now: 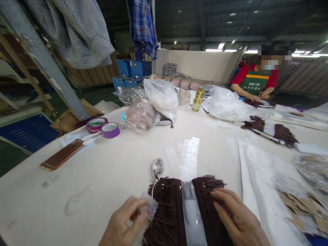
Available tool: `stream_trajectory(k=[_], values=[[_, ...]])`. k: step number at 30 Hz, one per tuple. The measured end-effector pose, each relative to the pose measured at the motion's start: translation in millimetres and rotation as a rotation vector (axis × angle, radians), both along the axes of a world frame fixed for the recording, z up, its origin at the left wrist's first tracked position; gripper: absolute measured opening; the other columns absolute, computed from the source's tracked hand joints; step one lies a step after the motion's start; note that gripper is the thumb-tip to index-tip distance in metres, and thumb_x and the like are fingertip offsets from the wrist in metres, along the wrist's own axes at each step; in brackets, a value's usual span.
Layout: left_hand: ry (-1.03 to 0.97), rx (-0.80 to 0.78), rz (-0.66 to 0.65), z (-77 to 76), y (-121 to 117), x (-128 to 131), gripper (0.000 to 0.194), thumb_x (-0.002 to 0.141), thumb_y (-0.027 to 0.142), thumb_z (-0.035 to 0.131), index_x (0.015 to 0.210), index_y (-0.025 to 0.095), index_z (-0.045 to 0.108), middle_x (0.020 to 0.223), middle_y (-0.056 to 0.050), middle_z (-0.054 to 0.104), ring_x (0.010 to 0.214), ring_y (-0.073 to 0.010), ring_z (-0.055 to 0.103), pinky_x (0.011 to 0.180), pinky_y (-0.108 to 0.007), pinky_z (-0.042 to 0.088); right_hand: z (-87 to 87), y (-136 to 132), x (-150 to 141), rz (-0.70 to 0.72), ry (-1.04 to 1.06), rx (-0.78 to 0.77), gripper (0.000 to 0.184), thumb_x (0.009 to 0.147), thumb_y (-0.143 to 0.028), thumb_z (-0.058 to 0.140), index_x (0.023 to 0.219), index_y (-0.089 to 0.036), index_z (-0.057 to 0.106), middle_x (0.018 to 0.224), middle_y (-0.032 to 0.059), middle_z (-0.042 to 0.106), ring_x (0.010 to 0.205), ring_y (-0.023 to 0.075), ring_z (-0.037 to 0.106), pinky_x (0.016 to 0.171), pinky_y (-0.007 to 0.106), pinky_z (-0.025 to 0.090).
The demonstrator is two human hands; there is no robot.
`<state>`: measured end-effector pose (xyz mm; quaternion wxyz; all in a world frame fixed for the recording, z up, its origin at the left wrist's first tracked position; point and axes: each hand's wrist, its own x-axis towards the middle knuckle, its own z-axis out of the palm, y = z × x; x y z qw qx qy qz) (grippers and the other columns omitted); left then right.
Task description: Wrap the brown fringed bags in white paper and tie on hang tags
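Note:
A dark brown fringed piece (169, 208) lies on the white table (107, 171) right in front of me, with a clear plastic strip (191, 208) across its middle. My left hand (125, 225) pinches a small white tag (151, 207) at the piece's left edge, fingers closed on it. My right hand (238, 218) rests on the right half of the fringe, fingers curled and pressing down. A small coiled white cord (157, 166) lies just beyond the piece.
A phone (61, 155) and two purple tape rolls (104, 127) sit at the left. Plastic bags (161, 97) and a bottle (197, 99) stand farther back. A person in red and green (256, 83) works at the far right beside more fringed pieces (276, 131). Clear bags (269, 171) lie to my right.

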<state>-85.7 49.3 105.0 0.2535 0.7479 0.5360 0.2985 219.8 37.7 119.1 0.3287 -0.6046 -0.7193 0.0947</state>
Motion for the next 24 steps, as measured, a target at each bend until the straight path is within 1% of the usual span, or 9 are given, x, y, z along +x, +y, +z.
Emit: stream_trajectory(k=[1,3,5,7,9,13,17,21,24], values=[[-0.029,-0.051,0.107,0.6,17.5,0.8,0.026,0.085,0.037,0.044,0.093,0.022,0.063,0.074,-0.002,0.063,0.065,-0.0154,0.059,0.058,-0.025,0.049,-6.0,-8.9,4.7,-0.025,-0.068,0.035,0.021,0.084,-0.027,0.048,0.103,-0.021,0.056,0.105,0.0083,0.061,0.096,0.0187,0.061,0.082,0.029,0.053],[-0.035,-0.028,0.242,1.5,48.9,6.2,0.025,0.081,0.033,0.044,0.089,0.017,0.062,0.080,-0.005,0.064,0.073,-0.0182,0.060,0.067,-0.029,0.050,-14.3,-21.5,11.3,-0.065,-0.174,0.113,0.026,0.083,-0.027,0.051,0.108,-0.019,0.054,0.110,0.0114,0.059,0.098,0.0212,0.060,0.082,0.032,0.053],[0.022,0.034,0.185,2.3,70.8,17.7,0.020,0.078,0.025,0.046,0.087,0.017,0.062,0.087,-0.006,0.064,0.084,-0.0200,0.059,0.078,-0.033,0.047,-13.8,-23.4,10.2,-0.029,-0.224,0.176,0.029,0.083,-0.026,0.051,0.111,-0.018,0.052,0.110,0.0121,0.059,0.099,0.0223,0.060,0.082,0.034,0.052],[0.141,0.052,0.087,4.1,82.6,32.6,0.017,0.077,0.019,0.048,0.087,0.018,0.061,0.095,-0.006,0.064,0.094,-0.0207,0.055,0.086,-0.034,0.042,-4.5,-13.0,-1.6,0.067,-0.233,0.169,0.031,0.083,-0.023,0.051,0.114,-0.019,0.051,0.109,0.0104,0.060,0.101,0.0221,0.059,0.084,0.035,0.051],[0.284,-0.003,0.067,6.6,88.9,46.0,0.015,0.078,0.016,0.048,0.086,0.019,0.061,0.099,-0.005,0.062,0.098,-0.0206,0.053,0.088,-0.034,0.039,8.4,7.5,-22.3,0.160,-0.219,0.076,0.029,0.084,-0.020,0.049,0.114,-0.020,0.052,0.109,0.0089,0.061,0.101,0.0215,0.058,0.084,0.036,0.049],[0.408,-0.142,0.186,6.4,103.7,57.1,0.018,0.082,0.019,0.047,0.097,0.016,0.056,0.104,-0.009,0.060,0.100,-0.0210,0.054,0.085,-0.031,0.038,21.3,57.5,-67.3,0.219,-0.202,-0.257,0.020,0.086,-0.019,0.048,0.103,-0.016,0.058,0.099,0.0090,0.064,0.094,0.0231,0.058,0.082,0.040,0.045],[0.426,-0.298,0.295,-6.2,125.3,54.8,0.027,0.080,0.031,0.048,0.098,0.010,0.052,0.092,-0.014,0.063,0.086,-0.0252,0.060,0.069,-0.030,0.042,11.6,87.8,-89.1,0.186,-0.257,-0.432,0.018,0.079,-0.034,0.060,0.078,-0.016,0.061,0.084,0.0069,0.062,0.085,0.0252,0.056,0.077,0.040,0.041],[0.404,-0.403,0.287,-18.0,138.2,54.3,0.027,0.078,0.036,0.050,0.094,0.015,0.052,0.083,-0.009,0.066,0.076,-0.0227,0.062,0.061,-0.027,0.039,2.5,98.2,-93.3,0.188,-0.280,-0.541,0.027,0.066,-0.040,0.070,0.075,-0.017,0.061,0.083,0.0063,0.061,0.083,0.0262,0.053,0.076,0.040,0.038],[0.376,-0.439,0.267,-20.0,139.3,54.9,0.025,0.078,0.035,0.050,0.095,0.016,0.052,0.082,-0.006,0.066,0.074,-0.0201,0.062,0.060,-0.025,0.037,-2.6,100.7,-95.5,0.228,-0.282,-0.594,0.022,0.065,-0.036,0.070,0.073,-0.017,0.060,0.087,0.0067,0.061,0.085,0.0259,0.053,0.076,0.038,0.037]])
